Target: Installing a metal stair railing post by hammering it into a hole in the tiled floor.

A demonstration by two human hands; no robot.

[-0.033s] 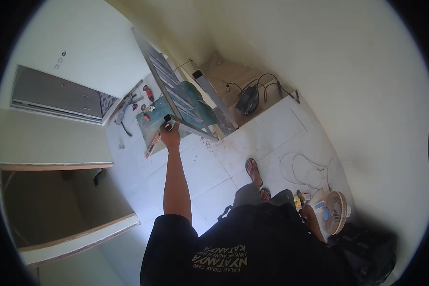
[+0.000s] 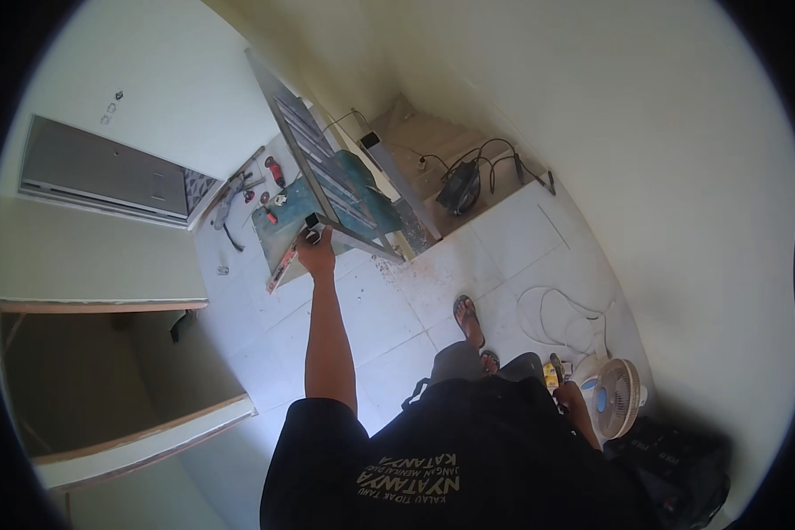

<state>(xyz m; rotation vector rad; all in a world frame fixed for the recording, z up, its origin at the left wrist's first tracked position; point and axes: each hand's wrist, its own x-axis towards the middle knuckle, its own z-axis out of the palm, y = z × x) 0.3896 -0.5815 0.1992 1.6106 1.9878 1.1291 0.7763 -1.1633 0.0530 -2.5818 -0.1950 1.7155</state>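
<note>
A grey metal railing (image 2: pixel 303 159) with parallel square-tube bars stands beside the steps, slanting across the view. My left arm reaches forward, and my left hand (image 2: pixel 316 254) is closed around the railing's near end, by the open end of a square tube. Low by my right side is my right hand (image 2: pixel 571 399), close to a white and blue fan (image 2: pixel 620 399). Its fingers are mostly hidden, so what it holds, if anything, does not show. A small yellow item (image 2: pixel 552 373) appears just beyond that hand.
A dark machine with black cables (image 2: pixel 458 187) sits on the step. Past the railing lies a green board (image 2: pixel 283 212) with a red power tool (image 2: pixel 276 170) and small parts nearby. White cable (image 2: pixel 539 322) loops on the tiles. A black bag (image 2: pixel 671 468) stands behind the fan.
</note>
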